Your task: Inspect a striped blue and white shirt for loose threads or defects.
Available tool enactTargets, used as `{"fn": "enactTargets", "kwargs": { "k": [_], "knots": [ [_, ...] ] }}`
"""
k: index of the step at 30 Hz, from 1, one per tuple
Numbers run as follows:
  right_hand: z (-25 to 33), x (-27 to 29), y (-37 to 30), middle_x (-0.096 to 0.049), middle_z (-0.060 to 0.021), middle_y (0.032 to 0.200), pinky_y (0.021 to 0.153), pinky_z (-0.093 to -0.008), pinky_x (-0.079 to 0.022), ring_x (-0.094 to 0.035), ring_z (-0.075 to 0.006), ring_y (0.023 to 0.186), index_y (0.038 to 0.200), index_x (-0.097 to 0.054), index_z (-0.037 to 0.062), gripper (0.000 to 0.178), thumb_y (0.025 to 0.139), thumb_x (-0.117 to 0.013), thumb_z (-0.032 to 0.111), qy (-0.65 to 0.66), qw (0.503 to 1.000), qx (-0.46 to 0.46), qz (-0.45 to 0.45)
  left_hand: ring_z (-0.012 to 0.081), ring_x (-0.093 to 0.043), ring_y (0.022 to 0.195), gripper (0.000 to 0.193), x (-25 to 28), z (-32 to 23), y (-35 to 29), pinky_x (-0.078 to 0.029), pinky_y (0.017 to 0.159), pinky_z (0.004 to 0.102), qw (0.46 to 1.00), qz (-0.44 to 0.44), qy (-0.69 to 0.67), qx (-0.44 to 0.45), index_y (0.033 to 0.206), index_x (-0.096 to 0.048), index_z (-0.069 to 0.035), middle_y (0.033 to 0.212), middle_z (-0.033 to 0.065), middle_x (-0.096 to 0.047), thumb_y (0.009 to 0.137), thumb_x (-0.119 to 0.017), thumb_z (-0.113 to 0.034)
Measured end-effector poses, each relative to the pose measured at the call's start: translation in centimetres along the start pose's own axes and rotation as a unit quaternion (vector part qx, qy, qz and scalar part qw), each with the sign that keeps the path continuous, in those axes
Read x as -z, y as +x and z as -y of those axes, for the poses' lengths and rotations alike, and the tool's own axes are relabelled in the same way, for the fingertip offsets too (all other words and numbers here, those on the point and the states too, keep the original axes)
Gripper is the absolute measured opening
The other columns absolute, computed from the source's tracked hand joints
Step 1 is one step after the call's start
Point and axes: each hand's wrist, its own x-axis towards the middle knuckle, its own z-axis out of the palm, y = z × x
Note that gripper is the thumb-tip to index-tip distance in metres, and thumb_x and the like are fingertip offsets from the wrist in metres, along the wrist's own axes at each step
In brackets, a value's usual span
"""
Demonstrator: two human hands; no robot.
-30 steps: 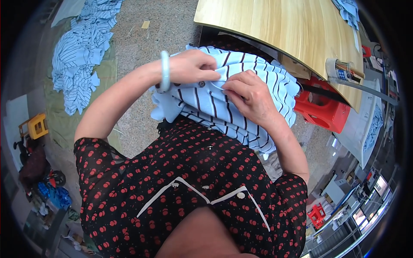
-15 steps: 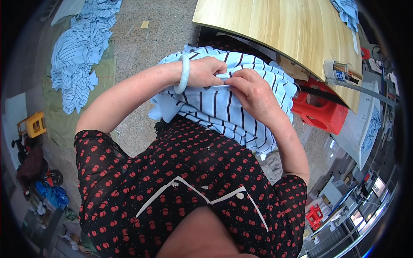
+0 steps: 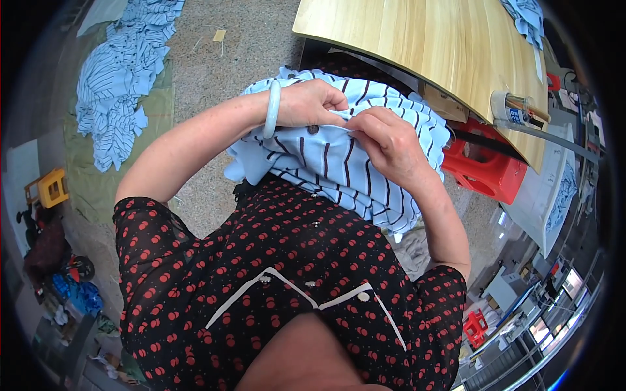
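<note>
A light blue shirt with dark stripes [image 3: 326, 163] lies bunched across my lap. My left hand [image 3: 312, 104], below a pale bangle [image 3: 272, 109], pinches a folded edge of the shirt between thumb and fingers. Close beside it, my right hand [image 3: 388, 140] pinches the same edge, its fingertips almost touching the left ones. A dark round button [image 3: 313, 130] shows on the cloth just under my left hand. What lies right between the fingertips is too small and covered to make out.
A wooden-topped table [image 3: 404, 39] stands ahead to the right, with a clear cup of tools [image 3: 512, 107] at its edge. Beneath it is a red plastic stool [image 3: 486, 166]. Striped garments [image 3: 120, 85] are heaped on a green cloth [image 3: 156, 117] at the left.
Both hands have shifted slightly to the right along the shirt's edge. The dark button under my left hand, mostly covered before, now shows whole.
</note>
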Motion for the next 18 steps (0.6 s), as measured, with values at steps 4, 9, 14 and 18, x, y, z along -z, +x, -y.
{"fn": "enactTargets", "kwargs": {
  "k": [4,9,14,18],
  "knots": [
    [0.2,-0.4,-0.1,-0.055,-0.0093,0.077,0.063,-0.0331,-0.046,-0.055,-0.0245,0.074,0.086,-0.057,0.0033,0.015,0.072,-0.059,-0.001,-0.038,0.999,0.004,-0.013,0.0054,-0.044,0.062,0.020,-0.6,0.5,0.0,-0.037,0.055,0.0226,1.000,-0.010,-0.007,-0.020,0.083,-0.057,0.000,0.065,-0.0010,-0.051,0.078,-0.060,-0.020],
    [0.1,-0.5,-0.2,-0.055,-0.0102,0.081,0.065,-0.0334,-0.046,-0.054,-0.0256,0.076,0.087,-0.056,0.0022,0.015,0.072,-0.058,-0.002,-0.062,0.998,0.005,-0.004,0.0077,-0.046,0.064,0.022,-1.0,1.0,0.2,-0.039,0.057,0.0253,0.997,-0.034,0.038,-0.052,0.089,-0.058,0.000,0.067,0.0024,-0.054,0.079,-0.056,-0.021],
    [-0.1,-1.0,0.1,-0.053,-0.0126,0.084,0.067,-0.0339,-0.045,-0.054,-0.0274,0.079,0.087,-0.053,-0.0003,0.017,0.071,-0.055,-0.005,-0.072,0.997,-0.021,-0.001,0.0079,-0.047,0.064,0.021,-0.8,0.3,0.2,-0.040,0.058,0.0258,0.997,-0.061,0.048,-0.017,0.086,-0.058,-0.001,0.067,0.0039,-0.055,0.078,-0.055,-0.020],
    [0.0,-0.6,0.3,-0.051,-0.0143,0.083,0.068,-0.0351,-0.045,-0.053,-0.0294,0.079,0.087,-0.052,-0.0009,0.018,0.070,-0.054,-0.005,-0.062,0.998,-0.015,0.009,0.0077,-0.047,0.062,0.020,-1.2,0.3,0.4,-0.040,0.056,0.0261,0.991,-0.121,0.052,0.016,0.080,-0.059,0.000,0.063,0.0044,-0.055,0.077,-0.056,-0.020]
  ]
}}
